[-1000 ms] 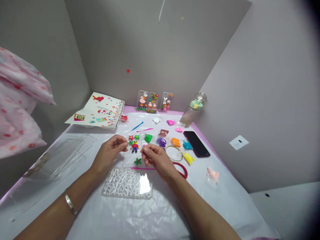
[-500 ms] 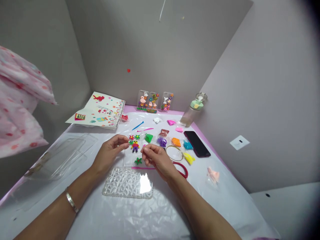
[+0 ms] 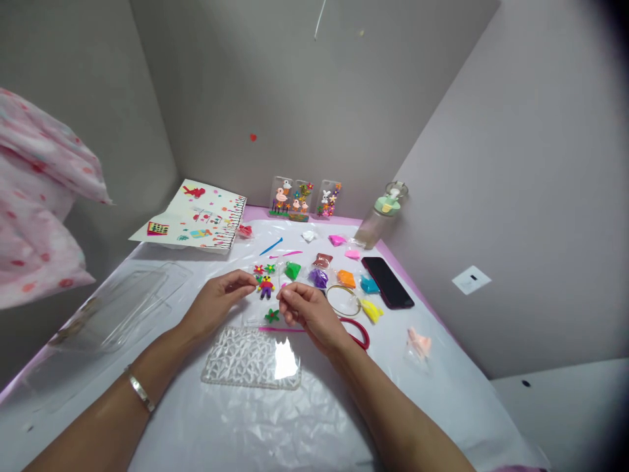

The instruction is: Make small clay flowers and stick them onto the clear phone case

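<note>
A small clay figure [image 3: 266, 286] with a yellow head, red top and purple legs lies on a clear sheet, with clay flowers [image 3: 272, 316] around it. At its left side is my left hand [image 3: 221, 300], thumb and fingers slightly apart, fingertips close to the figure; whether they touch it I cannot tell. To the figure's right, my right hand [image 3: 308, 313] is closed in a pinch, and what it holds, if anything, is hidden. Nearer me lies a clear textured phone case [image 3: 248, 359]. Just beyond my right hand are bagged green clay [image 3: 293, 270] and purple clay [image 3: 318, 278].
More bagged clay, such as orange [image 3: 346, 279] and yellow [image 3: 372, 311], lies to the right with a phone [image 3: 388, 282] and red-handled scissors [image 3: 362, 334]. A bottle [image 3: 378, 219], decorated cases [image 3: 328, 200] and a drawing pad [image 3: 206, 216] stand behind. Clear packaging [image 3: 118, 311] lies left.
My left hand has shifted slightly toward the figure and down, its thumb and fingertips a little closer together. My right hand holds almost the same pinch and place.
</note>
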A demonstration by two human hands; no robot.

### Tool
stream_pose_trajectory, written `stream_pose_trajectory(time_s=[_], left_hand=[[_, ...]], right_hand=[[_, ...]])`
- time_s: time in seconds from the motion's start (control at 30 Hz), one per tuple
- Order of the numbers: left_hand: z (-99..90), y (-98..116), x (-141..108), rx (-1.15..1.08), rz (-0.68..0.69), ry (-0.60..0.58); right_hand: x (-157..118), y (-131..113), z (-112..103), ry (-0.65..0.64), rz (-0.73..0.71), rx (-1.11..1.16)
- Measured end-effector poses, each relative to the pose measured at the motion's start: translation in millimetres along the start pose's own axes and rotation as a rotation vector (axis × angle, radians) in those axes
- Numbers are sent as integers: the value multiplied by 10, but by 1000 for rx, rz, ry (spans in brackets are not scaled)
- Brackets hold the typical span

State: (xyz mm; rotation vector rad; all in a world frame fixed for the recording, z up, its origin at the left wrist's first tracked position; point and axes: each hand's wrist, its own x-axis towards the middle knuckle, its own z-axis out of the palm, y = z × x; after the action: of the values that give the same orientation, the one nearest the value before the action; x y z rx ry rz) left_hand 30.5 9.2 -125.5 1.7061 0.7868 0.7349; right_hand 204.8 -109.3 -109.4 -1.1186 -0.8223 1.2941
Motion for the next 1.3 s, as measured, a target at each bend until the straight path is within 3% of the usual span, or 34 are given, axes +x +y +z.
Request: stream_pose_trajectory(time_s=[0.17, 0.4, 0.5, 0.7, 0.87, 1.3], left_hand=[[5, -37, 6, 28, 27, -54], [-5, 30, -9, 180, 7, 8], [-12, 19, -3, 225, -9, -20], [-28, -118, 35, 191, 113, -111], [-56, -246, 82, 337, 148, -169], [-89, -265, 87, 436, 194, -168]], right_hand=[[-1, -7, 9, 1, 0, 1], [-7, -15, 8, -3, 2, -13], [-9, -13, 6, -6, 1, -9], [-1, 1, 6, 0, 4, 1], [4, 16, 6, 5, -13, 2], [15, 35, -14, -63, 6, 2]])
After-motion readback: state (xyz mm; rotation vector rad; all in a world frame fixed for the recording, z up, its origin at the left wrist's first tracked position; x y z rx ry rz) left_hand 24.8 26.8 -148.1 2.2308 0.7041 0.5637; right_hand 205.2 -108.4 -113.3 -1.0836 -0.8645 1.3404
